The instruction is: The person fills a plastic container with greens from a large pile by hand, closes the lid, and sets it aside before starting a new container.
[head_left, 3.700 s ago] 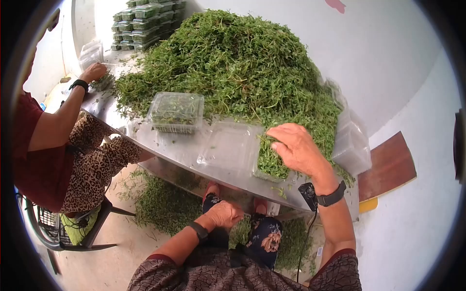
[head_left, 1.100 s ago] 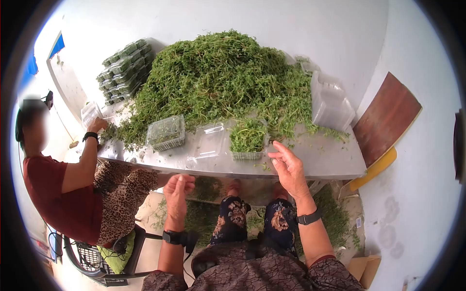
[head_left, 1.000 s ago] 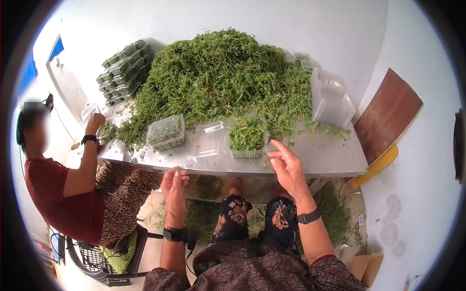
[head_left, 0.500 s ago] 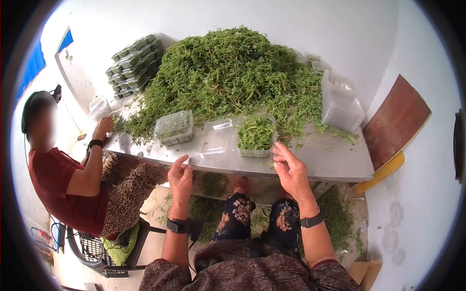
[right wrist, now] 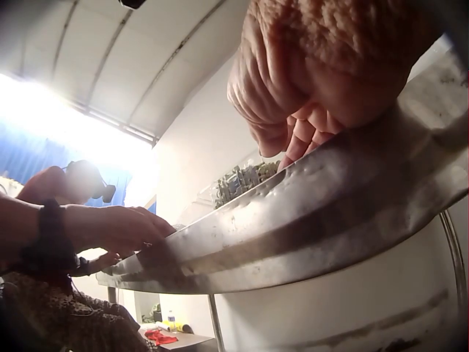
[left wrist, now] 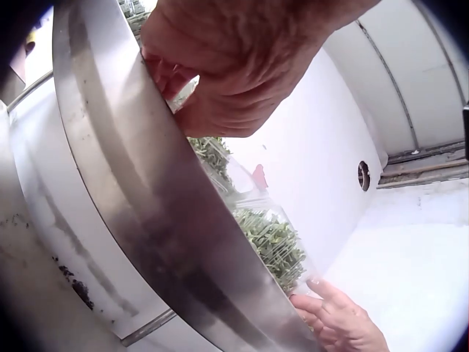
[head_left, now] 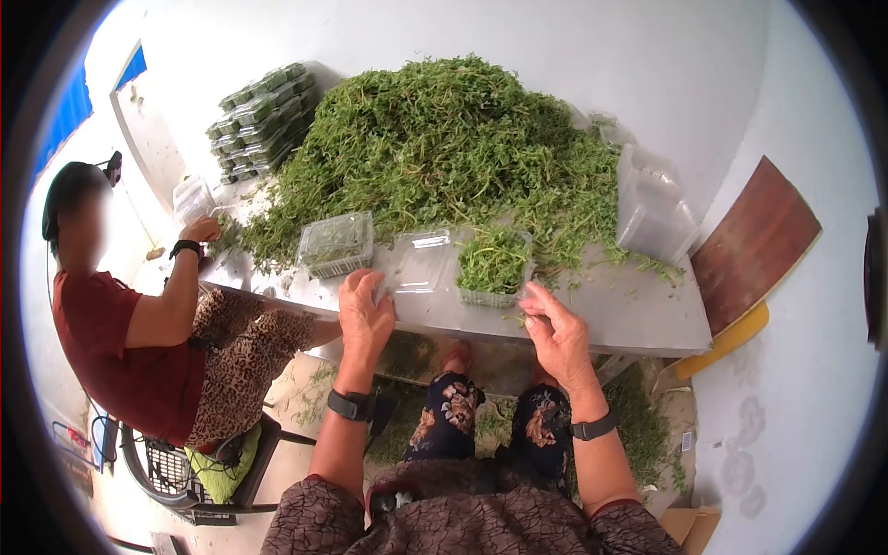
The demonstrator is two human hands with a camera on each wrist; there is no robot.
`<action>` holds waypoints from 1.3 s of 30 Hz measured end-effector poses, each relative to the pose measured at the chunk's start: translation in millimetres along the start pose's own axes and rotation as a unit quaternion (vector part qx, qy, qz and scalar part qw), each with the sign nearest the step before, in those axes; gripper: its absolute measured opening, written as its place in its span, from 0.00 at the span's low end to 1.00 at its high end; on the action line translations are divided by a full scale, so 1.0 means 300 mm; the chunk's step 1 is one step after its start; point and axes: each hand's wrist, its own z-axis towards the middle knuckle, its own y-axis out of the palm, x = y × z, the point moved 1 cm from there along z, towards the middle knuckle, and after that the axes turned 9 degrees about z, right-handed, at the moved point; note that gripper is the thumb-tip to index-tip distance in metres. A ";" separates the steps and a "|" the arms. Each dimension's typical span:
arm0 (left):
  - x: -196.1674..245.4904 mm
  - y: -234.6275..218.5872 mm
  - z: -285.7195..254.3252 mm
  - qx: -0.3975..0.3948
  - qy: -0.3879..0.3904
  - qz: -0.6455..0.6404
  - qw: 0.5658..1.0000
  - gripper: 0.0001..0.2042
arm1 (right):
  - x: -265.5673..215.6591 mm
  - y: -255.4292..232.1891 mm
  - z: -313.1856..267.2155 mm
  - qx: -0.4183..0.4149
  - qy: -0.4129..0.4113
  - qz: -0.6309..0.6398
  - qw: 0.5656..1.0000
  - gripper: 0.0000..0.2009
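An open clear box [head_left: 492, 298] filled with green sprigs stands near the table's front edge, its clear lid [head_left: 424, 268] laid out to the left. My right hand [head_left: 562, 342] is at the box's front right corner, fingers loosely bent; whether the fingertips touch the plastic I cannot tell. In the left wrist view that hand [left wrist: 343, 326] shows beside the greens [left wrist: 277, 246]. My left hand [head_left: 365, 316] hovers at the table edge, thumb apart from loosely bent fingers, nothing seen in it. Just behind it sits a closed box of greens [head_left: 335, 242].
A large heap of greens [head_left: 453, 139] covers the back of the table [head_left: 638, 319]. Stacked filled boxes [head_left: 264, 120] stand back left, nested empty ones [head_left: 652, 208] at right. Another person [head_left: 129, 342] sits at the left, hands near the table's left end.
My left hand has risen from over my lap to the table edge and opened out. My right hand has moved off the greens to the box's front right corner and stayed there.
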 end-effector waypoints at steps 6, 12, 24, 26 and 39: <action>0.012 0.024 0.003 0.023 0.007 0.005 1.000 0.13 | -0.003 -0.004 -0.003 0.003 -0.019 -0.012 1.000 0.23; 0.176 -0.137 -0.005 0.137 0.087 -0.040 0.986 0.16 | 0.006 -0.004 -0.005 0.011 -0.026 0.005 1.000 0.24; 0.333 -0.091 -0.017 0.080 0.290 -0.089 0.949 0.34 | 0.001 -0.001 -0.006 0.017 -0.040 -0.042 0.998 0.27; 0.344 -0.080 -0.017 -0.040 0.212 -0.265 0.940 0.34 | 0.000 0.000 -0.003 0.013 -0.045 -0.050 0.998 0.27; 0.156 0.048 0.044 -0.077 0.018 -0.359 0.930 0.30 | -0.007 0.007 -0.003 0.002 -0.045 -0.061 0.997 0.23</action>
